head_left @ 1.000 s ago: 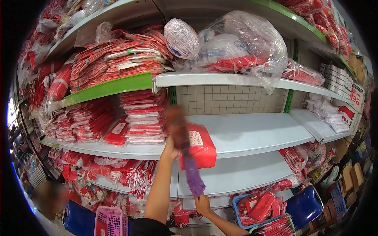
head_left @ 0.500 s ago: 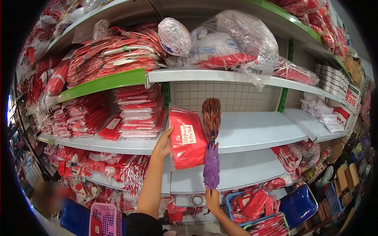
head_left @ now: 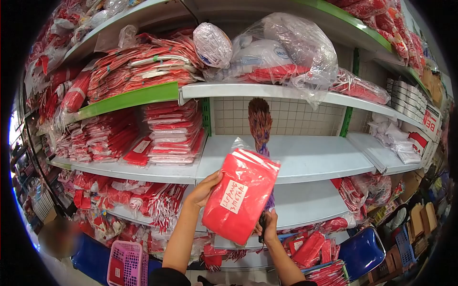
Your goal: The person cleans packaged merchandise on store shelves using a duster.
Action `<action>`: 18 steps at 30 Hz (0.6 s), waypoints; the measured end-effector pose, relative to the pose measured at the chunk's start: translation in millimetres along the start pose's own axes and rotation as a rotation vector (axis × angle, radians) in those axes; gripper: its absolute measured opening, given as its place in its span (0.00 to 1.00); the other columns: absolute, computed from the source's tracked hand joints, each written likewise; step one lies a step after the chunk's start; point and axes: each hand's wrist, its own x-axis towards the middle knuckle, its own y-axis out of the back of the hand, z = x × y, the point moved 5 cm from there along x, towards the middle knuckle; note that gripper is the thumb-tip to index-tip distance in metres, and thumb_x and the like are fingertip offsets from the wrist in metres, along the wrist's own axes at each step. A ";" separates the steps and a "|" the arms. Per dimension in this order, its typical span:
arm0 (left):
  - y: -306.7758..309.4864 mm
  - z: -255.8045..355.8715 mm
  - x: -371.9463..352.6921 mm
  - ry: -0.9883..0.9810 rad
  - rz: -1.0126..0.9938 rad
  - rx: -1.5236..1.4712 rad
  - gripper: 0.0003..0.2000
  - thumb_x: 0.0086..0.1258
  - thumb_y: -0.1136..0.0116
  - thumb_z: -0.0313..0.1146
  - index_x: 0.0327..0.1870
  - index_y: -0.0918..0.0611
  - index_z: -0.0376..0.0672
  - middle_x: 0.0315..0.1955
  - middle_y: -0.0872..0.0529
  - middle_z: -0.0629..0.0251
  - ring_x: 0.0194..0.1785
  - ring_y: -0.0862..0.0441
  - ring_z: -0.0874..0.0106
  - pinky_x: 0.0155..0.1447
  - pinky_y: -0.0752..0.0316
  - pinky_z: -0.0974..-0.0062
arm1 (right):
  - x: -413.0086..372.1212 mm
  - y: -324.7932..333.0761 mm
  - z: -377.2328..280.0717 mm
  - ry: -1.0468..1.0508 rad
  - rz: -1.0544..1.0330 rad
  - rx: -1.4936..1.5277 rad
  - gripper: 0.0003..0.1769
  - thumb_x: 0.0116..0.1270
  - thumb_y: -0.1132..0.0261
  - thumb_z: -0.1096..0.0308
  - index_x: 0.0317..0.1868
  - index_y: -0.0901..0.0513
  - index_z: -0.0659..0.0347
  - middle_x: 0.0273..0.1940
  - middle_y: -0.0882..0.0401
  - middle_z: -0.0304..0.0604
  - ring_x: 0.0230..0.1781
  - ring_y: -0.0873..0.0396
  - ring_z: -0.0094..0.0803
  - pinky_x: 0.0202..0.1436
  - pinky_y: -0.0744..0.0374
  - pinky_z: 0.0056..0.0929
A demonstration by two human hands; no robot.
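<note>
My left hand (head_left: 206,188) grips the left edge of a red plastic-wrapped packet (head_left: 253,186) with a white handwritten label. The packet is tilted in front of the middle shelf. My right hand (head_left: 270,227) is closed round the dark handle of a feather duster (head_left: 260,125), whose brown and purple feathers point up. The packet hides part of the duster's purple feathers and lies close beside my right hand.
Stacked red packets (head_left: 174,136) stand on the left of the middle shelf (head_left: 310,157). Plastic-wrapped bundles fill the upper shelf (head_left: 224,91). Below are a pink basket (head_left: 125,264), a blue chair (head_left: 363,252) and a blurred person's head (head_left: 58,238) at lower left.
The packet has moved down and right, tilted, and now overlaps the duster. My right hand has risen slightly and shifted right, and the duster's tip is higher.
</note>
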 end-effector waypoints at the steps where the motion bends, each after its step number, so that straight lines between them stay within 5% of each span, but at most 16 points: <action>1: -2.0 -4.1 -1.2 -0.004 0.044 0.037 0.22 0.73 0.54 0.39 0.65 0.35 0.39 0.55 0.24 0.61 0.54 0.23 0.75 0.57 0.26 0.75 | -4.4 -18.0 -10.9 0.032 -0.048 0.085 0.26 0.68 0.52 0.41 0.34 0.29 0.59 0.11 0.42 0.30 0.07 0.45 0.20 0.10 0.44 0.18; 2: -4.5 -9.3 -3.3 -0.008 0.087 0.075 0.22 0.73 0.54 0.39 0.64 0.35 0.39 0.54 0.24 0.61 0.53 0.23 0.76 0.57 0.26 0.75 | -8.8 -24.6 -12.4 -0.012 0.011 0.185 0.22 0.67 0.46 0.46 0.35 0.27 0.60 0.12 0.36 0.32 0.07 0.42 0.19 0.10 0.42 0.18; 5: -9.2 -24.0 -12.5 -0.154 0.295 0.281 0.21 0.71 0.49 0.38 0.62 0.32 0.38 0.50 0.22 0.61 0.50 0.23 0.75 0.53 0.27 0.76 | -12.9 -36.7 -34.6 -0.056 0.280 -0.328 0.16 0.65 0.39 0.55 0.39 0.24 0.62 0.18 0.27 0.35 0.12 0.33 0.19 0.15 0.34 0.19; 6: -3.0 -28.8 -17.5 -0.266 0.395 0.439 0.21 0.70 0.47 0.38 0.61 0.31 0.39 0.50 0.22 0.61 0.50 0.24 0.75 0.52 0.28 0.76 | -11.5 -30.8 -32.0 0.000 0.278 -0.188 0.14 0.62 0.35 0.64 0.43 0.23 0.65 0.24 0.21 0.38 0.20 0.26 0.20 0.22 0.28 0.21; 8: -6.9 -36.9 -36.0 -0.394 0.603 0.656 0.23 0.65 0.41 0.37 0.60 0.29 0.43 0.50 0.22 0.60 0.50 0.26 0.73 0.52 0.31 0.74 | -13.2 -30.8 -38.1 0.140 0.279 -0.250 0.14 0.62 0.36 0.64 0.42 0.23 0.66 0.26 0.21 0.39 0.23 0.24 0.21 0.26 0.26 0.21; 11: -26.2 -63.9 -45.1 -0.334 0.462 0.853 0.25 0.68 0.47 0.46 0.62 0.31 0.44 0.54 0.26 0.60 0.57 0.30 0.69 0.59 0.35 0.69 | -17.1 -37.7 -55.0 0.204 0.206 -0.506 0.14 0.63 0.36 0.64 0.40 0.23 0.68 0.25 0.21 0.38 0.25 0.24 0.23 0.29 0.26 0.23; 15: -47.0 -106.5 -36.7 -0.255 0.327 0.162 0.30 0.71 0.61 0.56 0.66 0.38 0.43 0.59 0.31 0.61 0.60 0.33 0.66 0.63 0.38 0.67 | -22.1 -56.8 -50.5 0.036 -0.011 -0.756 0.16 0.62 0.35 0.62 0.38 0.24 0.70 0.23 0.23 0.38 0.25 0.25 0.23 0.28 0.27 0.25; 16: -51.0 -107.7 -38.8 -0.255 0.358 0.008 0.31 0.71 0.64 0.57 0.67 0.40 0.44 0.61 0.33 0.62 0.61 0.33 0.67 0.63 0.37 0.67 | -22.4 -60.6 -45.9 0.216 -0.091 -0.884 0.20 0.64 0.38 0.57 0.39 0.25 0.71 0.22 0.24 0.43 0.23 0.26 0.27 0.27 0.28 0.29; 18: -49.1 -102.9 -39.6 -0.343 0.350 -0.217 0.31 0.71 0.66 0.59 0.67 0.40 0.45 0.61 0.33 0.64 0.62 0.34 0.66 0.65 0.37 0.67 | -35.3 -61.6 -41.4 0.024 -0.079 -0.962 0.22 0.66 0.41 0.54 0.40 0.26 0.71 0.21 0.25 0.47 0.22 0.25 0.33 0.28 0.28 0.33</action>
